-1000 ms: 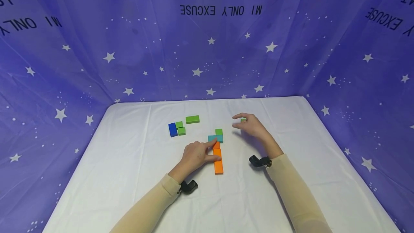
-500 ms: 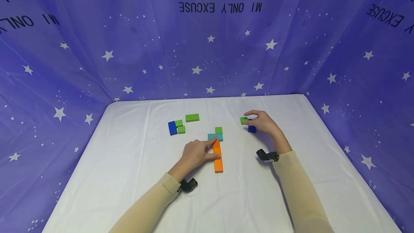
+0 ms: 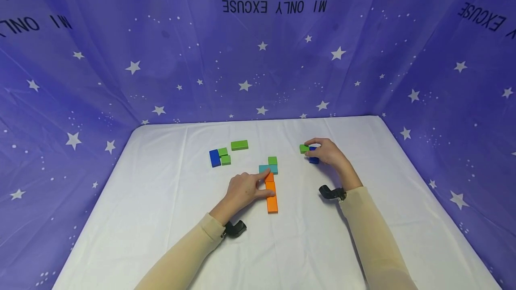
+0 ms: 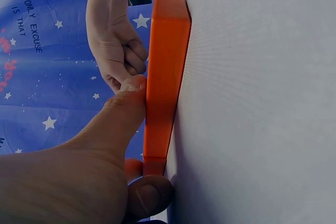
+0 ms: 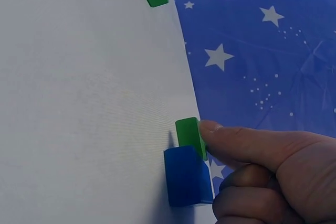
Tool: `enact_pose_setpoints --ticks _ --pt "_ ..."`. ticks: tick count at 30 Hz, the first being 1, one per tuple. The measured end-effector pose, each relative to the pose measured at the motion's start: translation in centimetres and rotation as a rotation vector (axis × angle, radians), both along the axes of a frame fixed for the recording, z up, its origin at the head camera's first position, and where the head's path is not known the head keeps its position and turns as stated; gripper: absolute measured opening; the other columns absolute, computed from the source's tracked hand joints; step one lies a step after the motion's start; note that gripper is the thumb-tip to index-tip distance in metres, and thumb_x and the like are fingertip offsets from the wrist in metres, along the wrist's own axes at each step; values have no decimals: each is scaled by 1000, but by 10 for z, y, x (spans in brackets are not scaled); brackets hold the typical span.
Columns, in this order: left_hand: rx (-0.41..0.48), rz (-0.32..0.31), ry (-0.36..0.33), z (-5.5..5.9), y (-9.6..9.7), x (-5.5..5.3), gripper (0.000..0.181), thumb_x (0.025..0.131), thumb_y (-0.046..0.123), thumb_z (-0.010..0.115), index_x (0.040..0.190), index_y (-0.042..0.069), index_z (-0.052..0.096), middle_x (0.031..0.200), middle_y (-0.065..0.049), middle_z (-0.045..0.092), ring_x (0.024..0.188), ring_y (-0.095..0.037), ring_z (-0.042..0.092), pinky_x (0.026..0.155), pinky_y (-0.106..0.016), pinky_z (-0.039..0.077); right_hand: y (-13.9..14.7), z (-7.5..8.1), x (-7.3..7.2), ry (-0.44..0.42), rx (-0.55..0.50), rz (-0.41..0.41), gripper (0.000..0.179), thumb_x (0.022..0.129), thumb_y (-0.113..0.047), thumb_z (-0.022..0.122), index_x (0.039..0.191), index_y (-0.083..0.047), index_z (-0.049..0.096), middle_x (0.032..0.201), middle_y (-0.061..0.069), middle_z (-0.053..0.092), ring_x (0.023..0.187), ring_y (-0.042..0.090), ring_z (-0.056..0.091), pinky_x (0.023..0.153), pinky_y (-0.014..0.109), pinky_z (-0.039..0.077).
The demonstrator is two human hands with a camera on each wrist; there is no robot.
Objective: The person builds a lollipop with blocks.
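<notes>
My left hand [image 3: 243,191] lies over a line of blocks, thumb on the long orange block [image 3: 272,204] and index finger reaching the small orange block [image 3: 269,177]. Beyond that block sits a teal block [image 3: 264,169], with a green cube [image 3: 273,160] at its far side. In the left wrist view, the thumb touches the long orange block's [image 4: 165,82] top face, and other fingers sit at the small orange piece [image 4: 154,166]. My right hand [image 3: 327,151] pinches a small green block [image 3: 303,148] beside a blue block [image 3: 314,161], which its fingers partly cover.
At the back left, another blue block [image 3: 215,158] touches two small green blocks [image 3: 226,160], with a longer green block [image 3: 239,145] just behind. A white cloth covers the table [image 3: 181,218]; a purple star-patterned curtain [image 3: 201,57] surrounds its back and sides.
My right hand has moved right from above the table onto the green and blue blocks, and its fingers have closed at the green one. My left hand stays on the orange blocks.
</notes>
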State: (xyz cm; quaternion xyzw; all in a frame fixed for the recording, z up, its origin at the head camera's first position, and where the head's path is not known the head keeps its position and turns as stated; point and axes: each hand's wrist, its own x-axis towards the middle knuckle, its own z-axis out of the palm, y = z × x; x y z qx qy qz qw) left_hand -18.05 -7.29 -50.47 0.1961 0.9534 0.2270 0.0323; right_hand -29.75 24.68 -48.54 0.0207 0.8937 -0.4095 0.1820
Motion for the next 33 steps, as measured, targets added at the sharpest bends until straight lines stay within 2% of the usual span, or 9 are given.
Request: enact_pose_setpoints --ticks 3,6,11,14,18,25,33 --pt "2 -1 3 0 0 0 81 83 67 80 152 32 59 60 8 43 50 -12 32 52 -26 23 -1 0 0 -1 7 -13 53 95 -27 78 146 -17 64 78 2 58 51 12 35 52 30 36" --pt "4 -5 5 0 0 0 80 83 67 80 152 31 59 59 9 42 50 -12 32 52 -26 22 -1 -1 1 18 18 -22 52 95 -26 78 145 -18 65 89 8 61 56 14 39 54 30 37" --pt "0 -11 16 0 0 0 81 83 67 80 152 30 60 60 10 43 49 -11 32 52 -26 23 -2 -3 4 77 45 -18 52 96 -25 76 146 -13 64 132 22 61 88 24 55 70 30 45" --pt "-5 -13 23 0 0 0 81 83 68 80 152 29 60 60 10 45 50 -11 32 52 -26 23 -2 -5 5 102 55 -15 53 96 -24 75 146 -11 63 145 27 58 106 30 57 80 32 47" --pt "-2 -12 29 0 0 0 81 83 68 80 152 30 61 61 9 46 50 -11 33 52 -26 23 -4 -6 5 116 61 -24 51 96 -24 75 144 -10 64 144 28 60 112 34 60 86 35 49" --pt "4 -8 -9 0 0 0 81 84 67 80 153 31 58 58 9 39 49 -12 30 52 -27 21 -6 -9 4 91 34 -68 46 96 -23 76 139 -11 68 146 28 59 117 36 61 90 38 52" --pt "-3 -6 -13 0 0 0 81 84 68 79 153 32 58 58 9 39 49 -12 31 52 -27 22 -9 -7 4 140 61 -68 44 96 -24 75 138 -10 70 130 25 70 102 28 66 78 30 52"
